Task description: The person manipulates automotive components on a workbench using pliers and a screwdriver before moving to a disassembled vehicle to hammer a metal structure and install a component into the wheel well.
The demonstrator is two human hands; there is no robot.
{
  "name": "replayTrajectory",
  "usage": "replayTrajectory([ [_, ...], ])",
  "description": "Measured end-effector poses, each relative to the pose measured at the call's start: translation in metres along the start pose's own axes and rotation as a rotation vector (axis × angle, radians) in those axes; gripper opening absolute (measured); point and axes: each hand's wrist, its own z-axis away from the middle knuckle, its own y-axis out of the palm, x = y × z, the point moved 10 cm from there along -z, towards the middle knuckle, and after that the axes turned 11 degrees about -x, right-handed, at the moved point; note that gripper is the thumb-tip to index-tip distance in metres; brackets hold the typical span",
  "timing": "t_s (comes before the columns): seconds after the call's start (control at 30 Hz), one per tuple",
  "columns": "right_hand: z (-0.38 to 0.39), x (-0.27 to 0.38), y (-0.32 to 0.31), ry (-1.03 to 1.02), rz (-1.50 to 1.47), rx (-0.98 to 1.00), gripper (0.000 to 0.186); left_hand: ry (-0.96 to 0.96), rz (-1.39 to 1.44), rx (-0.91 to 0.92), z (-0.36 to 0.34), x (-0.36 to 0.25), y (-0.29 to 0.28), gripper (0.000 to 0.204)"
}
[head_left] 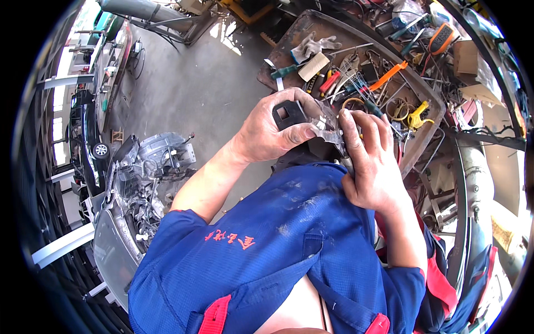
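In front of my chest, my left hand (pixel 260 132) grips a black plastic bracket-like part (pixel 296 116) with a square hole in it. Its thumb and fingers curl round the part. A jagged grey-clear piece (pixel 329 135) shows between both hands; whether it belongs to the black part, I cannot tell. My right hand (pixel 374 161) is closed round a slim grey rod-shaped thing (pixel 347 163), its fingertips against the edge of the held part. The palm hides most of that rod, so its kind is unclear.
Beyond my hands stands a metal tray (pixel 303 33) with tools, a work glove (pixel 314 47), an orange tool (pixel 388 75) and a yellow clamp-like tool (pixel 418 116). Stripped vehicle parts (pixel 161 153) lie at the left, near a dark car (pixel 84 133). A thick pipe (pixel 475 183) runs along the right.
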Motion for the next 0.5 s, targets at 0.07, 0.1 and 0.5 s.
replayTrajectory([
  [0.07,0.0,0.002,-0.002,-0.017,0.078,-0.005,0.1,0.035,-0.032,-0.004,0.001,-0.003,0.0,0.045],
  [0.1,0.0,0.001,-0.002,-0.014,0.078,-0.004,0.1,0.072,-0.064,-0.007,0.002,-0.007,-0.001,0.045],
  [0.5,0.002,0.004,-0.003,-0.051,0.043,0.022,0.097,0.064,-0.085,0.016,0.007,-0.004,-0.006,0.045],
])
